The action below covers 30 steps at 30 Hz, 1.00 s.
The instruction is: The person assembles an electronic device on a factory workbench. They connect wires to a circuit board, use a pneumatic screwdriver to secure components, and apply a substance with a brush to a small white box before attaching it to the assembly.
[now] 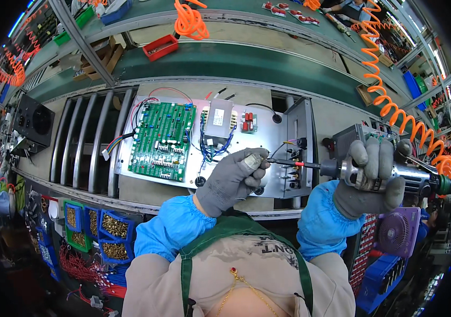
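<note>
My right hand (371, 177), in a grey glove, is wrapped round a silver and black air screwdriver (416, 178) lying nearly level. Its long bit (299, 164), with a red band, points left toward my other hand. My left hand (236, 174), gloved too, has thumb and fingers pinched together at the bit's tip; whatever they hold is too small to make out. Both hands are over the near right part of an open metal chassis (249, 145). It carries a green circuit board (162, 140), a transformer (219, 120) with blue wires, and a small board with red parts (249, 121).
Steel rollers (92, 142) run left of the chassis, with a black speaker-like box (32, 121) beyond. An orange coiled hose (394, 113) descends at the right. Blue bins of brass screws (115, 226) stand lower left, a purple fan (399, 231) lower right. A red tray (161, 48) lies behind.
</note>
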{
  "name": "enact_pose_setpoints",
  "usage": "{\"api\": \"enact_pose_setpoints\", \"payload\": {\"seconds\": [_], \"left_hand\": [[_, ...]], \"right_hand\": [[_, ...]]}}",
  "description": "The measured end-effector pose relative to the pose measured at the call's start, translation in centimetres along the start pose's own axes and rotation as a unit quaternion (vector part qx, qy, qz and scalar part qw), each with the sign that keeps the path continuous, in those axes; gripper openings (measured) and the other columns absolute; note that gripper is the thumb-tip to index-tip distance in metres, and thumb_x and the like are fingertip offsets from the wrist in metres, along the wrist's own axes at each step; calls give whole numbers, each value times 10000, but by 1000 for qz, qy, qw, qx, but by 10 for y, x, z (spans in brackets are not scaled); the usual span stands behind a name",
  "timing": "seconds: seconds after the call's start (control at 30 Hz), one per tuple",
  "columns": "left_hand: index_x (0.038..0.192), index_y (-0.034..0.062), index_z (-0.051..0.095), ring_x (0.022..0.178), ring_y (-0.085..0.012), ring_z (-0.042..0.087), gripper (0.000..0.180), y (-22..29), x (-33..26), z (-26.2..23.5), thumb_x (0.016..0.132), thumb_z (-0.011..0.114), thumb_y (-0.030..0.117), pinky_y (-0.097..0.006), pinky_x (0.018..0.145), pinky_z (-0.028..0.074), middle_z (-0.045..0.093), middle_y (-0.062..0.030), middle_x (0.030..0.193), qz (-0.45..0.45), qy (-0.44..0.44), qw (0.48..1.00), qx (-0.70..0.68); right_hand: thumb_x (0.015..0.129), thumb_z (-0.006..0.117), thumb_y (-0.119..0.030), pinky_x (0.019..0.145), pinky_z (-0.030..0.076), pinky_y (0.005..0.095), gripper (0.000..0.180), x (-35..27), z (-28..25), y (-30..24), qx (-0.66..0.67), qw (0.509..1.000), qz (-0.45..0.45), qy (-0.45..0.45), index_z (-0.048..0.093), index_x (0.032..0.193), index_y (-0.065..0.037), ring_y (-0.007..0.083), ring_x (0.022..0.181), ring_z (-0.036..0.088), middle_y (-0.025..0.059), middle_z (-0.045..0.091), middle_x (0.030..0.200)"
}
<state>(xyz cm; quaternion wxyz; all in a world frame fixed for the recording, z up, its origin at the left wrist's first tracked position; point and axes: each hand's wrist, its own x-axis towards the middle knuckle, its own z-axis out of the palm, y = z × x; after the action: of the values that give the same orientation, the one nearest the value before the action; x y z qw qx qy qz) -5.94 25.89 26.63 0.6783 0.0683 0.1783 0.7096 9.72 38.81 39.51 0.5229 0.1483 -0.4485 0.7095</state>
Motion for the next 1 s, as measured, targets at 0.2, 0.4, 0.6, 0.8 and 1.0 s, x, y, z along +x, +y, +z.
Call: {"api": "enact_pose_setpoints", "payload": {"seconds": [0.2, 0.4, 0.6, 0.8, 1.0], "left_hand": [[1168, -20, 525, 676, -69, 480, 353, -9, 5, 7, 894, 623, 180, -193, 569, 414, 558, -102, 972, 15, 27, 999, 9], [1158, -13, 545, 624, -66, 452, 358, -11, 5, 16, 913, 603, 242, -195, 563, 394, 585, -75, 918, 36, 64, 991, 114], [1119, -8, 601, 641, -51, 429, 435, -11, 14, 15, 936, 534, 382, -221, 581, 392, 560, -30, 803, 81, 91, 906, 405], [1165, 16, 610, 822, -111, 555, 423, 45, 45, 18, 871, 610, 320, -283, 768, 450, 617, -62, 873, 174, 167, 773, 587], [1009, 87, 679, 757, -284, 643, 467, 76, 123, 6, 646, 767, 367, -403, 679, 509, 660, -99, 834, 39, 7, 253, 967]], "right_hand": [[818, 620, -185, 684, 393, 325, 512, -2, -13, 2, -9, 1000, -2, 24, 438, 1282, -67, 107, 594, 451, -46, 424, 623], [821, 610, -173, 675, 411, 329, 519, 0, -24, 5, -12, 1000, 8, 18, 428, 1295, -63, 114, 590, 477, -37, 429, 627], [824, 614, -150, 651, 421, 330, 532, 11, -36, 7, -11, 998, 31, -51, 422, 1310, -46, 112, 543, 470, -33, 432, 599], [818, 595, -122, 636, 413, 322, 511, 28, -60, 12, -22, 997, 13, -71, 437, 1296, -33, 112, 529, 456, -27, 430, 592], [778, 581, -99, 660, 464, 368, 523, 44, -75, 36, -90, 994, 31, -47, 441, 1277, -28, 155, 549, 474, 7, 440, 592]]}}
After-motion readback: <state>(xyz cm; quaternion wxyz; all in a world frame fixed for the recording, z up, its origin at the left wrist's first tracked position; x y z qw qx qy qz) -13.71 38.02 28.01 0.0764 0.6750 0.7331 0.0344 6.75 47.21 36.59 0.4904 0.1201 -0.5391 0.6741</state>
